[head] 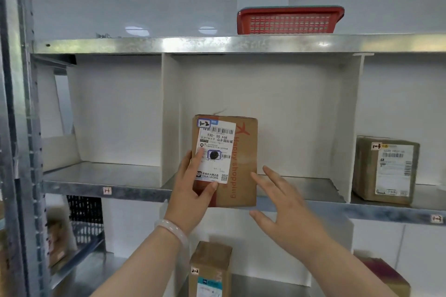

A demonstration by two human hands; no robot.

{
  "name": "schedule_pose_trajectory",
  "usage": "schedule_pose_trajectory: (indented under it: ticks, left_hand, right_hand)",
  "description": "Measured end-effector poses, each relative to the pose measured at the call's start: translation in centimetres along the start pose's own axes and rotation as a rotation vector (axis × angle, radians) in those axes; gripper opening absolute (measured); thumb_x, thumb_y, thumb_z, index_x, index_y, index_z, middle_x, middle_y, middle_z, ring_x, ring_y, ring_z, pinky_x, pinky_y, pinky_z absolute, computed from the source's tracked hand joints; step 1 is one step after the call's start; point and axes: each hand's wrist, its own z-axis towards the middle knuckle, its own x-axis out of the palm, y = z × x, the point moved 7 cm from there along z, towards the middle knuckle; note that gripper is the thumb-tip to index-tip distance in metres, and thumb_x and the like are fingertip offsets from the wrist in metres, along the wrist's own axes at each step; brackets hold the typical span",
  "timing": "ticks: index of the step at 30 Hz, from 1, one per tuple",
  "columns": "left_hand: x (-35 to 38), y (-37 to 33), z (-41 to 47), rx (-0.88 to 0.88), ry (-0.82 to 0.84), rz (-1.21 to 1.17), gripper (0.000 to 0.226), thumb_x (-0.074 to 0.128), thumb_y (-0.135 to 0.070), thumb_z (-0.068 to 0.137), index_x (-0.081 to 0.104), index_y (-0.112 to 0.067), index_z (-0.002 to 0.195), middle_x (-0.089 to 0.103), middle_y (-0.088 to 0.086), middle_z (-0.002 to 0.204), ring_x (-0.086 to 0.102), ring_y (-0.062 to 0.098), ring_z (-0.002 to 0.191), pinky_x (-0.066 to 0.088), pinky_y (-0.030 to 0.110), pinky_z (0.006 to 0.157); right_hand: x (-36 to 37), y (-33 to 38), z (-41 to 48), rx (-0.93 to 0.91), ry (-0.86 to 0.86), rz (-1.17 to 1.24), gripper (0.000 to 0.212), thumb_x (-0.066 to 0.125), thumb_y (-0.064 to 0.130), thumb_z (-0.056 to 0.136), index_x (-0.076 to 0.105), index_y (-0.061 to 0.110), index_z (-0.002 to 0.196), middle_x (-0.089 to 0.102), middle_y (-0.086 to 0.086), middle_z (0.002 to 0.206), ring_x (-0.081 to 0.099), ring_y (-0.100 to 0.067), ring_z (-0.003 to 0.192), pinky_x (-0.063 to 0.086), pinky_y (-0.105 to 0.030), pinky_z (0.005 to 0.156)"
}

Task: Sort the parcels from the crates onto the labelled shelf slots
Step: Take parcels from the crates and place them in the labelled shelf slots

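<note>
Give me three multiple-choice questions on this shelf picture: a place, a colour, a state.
1. Where does the basket stand? A in the left slot, B on the floor, C on the top shelf.
2. What colour is the basket? A blue, B red, C green.
3. How is the right hand? A open, fingers spread, B clenched in a fist, C gripping the basket.
Answers: 1 C, it sits above the slots on the metal top shelf. 2 B, its mesh wall is red. 3 A, its fingers are straight beside the parcel that the left hand grips.
</note>
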Motion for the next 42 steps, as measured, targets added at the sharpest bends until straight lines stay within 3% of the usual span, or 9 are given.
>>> schedule_pose_trajectory:
  ticks: [6,10,13,19,23,26,30,38,42]
  left_hand:
    - [0.3,5.4,4.0,0.015,0.079,0.021,0.084,0.07,-0.011,0.09,0.025,-0.052,0.148,0.023,-0.008,0.157,0.03,0.001,0.138,0.035,-0.001,0.093]
    - [0.4,7.6,5.4,0.048,0.115,0.032,0.086,0.072,-0.01,0.088,0.024,-0.047,0.149,0.023,-0.004,0.158,0.023,-0.017,0.134,0.029,-0.002,0.098]
    - [0.5,8.4,5.9,0.05,0.163,0.064,0.09,0.071,-0.012,0.089,0.017,-0.051,0.148,0.019,-0.008,0.16,0.024,-0.008,0.137,0.028,-0.002,0.1]
    - [0.2,9.3,6.0,0.06,0.173,0.101,0.093,0.07,-0.009,0.089,0.013,-0.055,0.145,0.022,-0.013,0.156,0.023,-0.022,0.128,0.027,-0.007,0.094]
    - [0.2,9.3,6.1,0.061,0.146,0.132,0.093,0.071,-0.009,0.089,0.011,-0.057,0.143,0.024,-0.014,0.151,0.016,-0.034,0.12,0.023,-0.011,0.089]
    - [0.1,8.8,5.9,0.049,0.139,0.163,0.093,0.071,-0.01,0.089,0.011,-0.055,0.144,0.025,-0.006,0.156,0.021,-0.027,0.123,0.021,-0.009,0.093]
    - [-0.9,7.6,4.3,0.039,0.129,0.238,0.087,0.071,-0.025,0.089,0.012,-0.047,0.149,0.019,-0.002,0.162,0.017,0.01,0.147,0.018,0.016,0.112]
    - [-7.4,2.0,-5.7,0.127,-0.004,0.682,0.071,0.08,-0.033,0.08,0.05,-0.018,0.143,0.047,0.012,0.148,0.047,0.032,0.132,0.039,0.043,0.107]
    - [-11.5,-0.5,-12.9,0.004,0.048,0.962,0.064,0.078,-0.038,0.079,0.058,-0.016,0.136,0.056,0.011,0.14,0.052,0.033,0.13,0.045,0.051,0.106]
  right_hand:
    - [2.9,-0.5,3.0,0.052,-0.043,-0.005,0.058,0.038,0.065,0.084,0.008,0.071,0.133,-0.004,0.045,0.146,-0.001,0.019,0.134,0.011,-0.015,0.108]
    - [4.6,-0.7,4.2,0.069,-0.025,-0.03,0.056,0.041,0.057,0.09,0.004,0.075,0.129,-0.008,0.051,0.139,-0.002,0.021,0.133,0.012,-0.014,0.108]
    - [5.2,-0.5,4.8,0.079,-0.036,-0.032,0.052,0.034,0.063,0.087,0.007,0.073,0.13,-0.003,0.047,0.144,0.0,0.02,0.134,0.011,-0.012,0.106]
    - [6.3,-0.1,5.7,0.085,-0.053,-0.041,0.056,0.041,0.057,0.09,0.007,0.073,0.131,0.003,0.043,0.145,0.0,0.025,0.13,0.006,0.006,0.093]
    - [7.0,0.0,5.8,0.083,-0.051,-0.034,0.056,0.045,0.053,0.092,0.013,0.066,0.137,0.005,0.04,0.146,0.0,0.025,0.129,0.006,0.004,0.095]
    - [7.3,0.2,5.6,0.069,-0.046,-0.04,0.057,0.044,0.054,0.092,0.01,0.067,0.136,0.0,0.044,0.143,-0.002,0.027,0.126,0.006,0.001,0.097]
    - [7.0,0.8,4.8,0.048,-0.056,-0.048,0.057,0.039,0.058,0.09,0.007,0.067,0.135,0.001,0.04,0.146,0.004,0.019,0.132,0.013,-0.012,0.107]
    - [9.3,5.9,1.0,-0.127,0.099,-0.045,0.066,0.035,0.064,0.089,-0.001,0.057,0.144,0.005,0.028,0.156,0.004,0.001,0.142,0.001,-0.02,0.111]
    - [12.3,10.0,-2.6,-0.237,0.291,0.041,0.071,0.041,0.065,0.089,-0.001,0.053,0.146,-0.001,0.022,0.159,-0.001,-0.005,0.145,-0.009,-0.021,0.109]
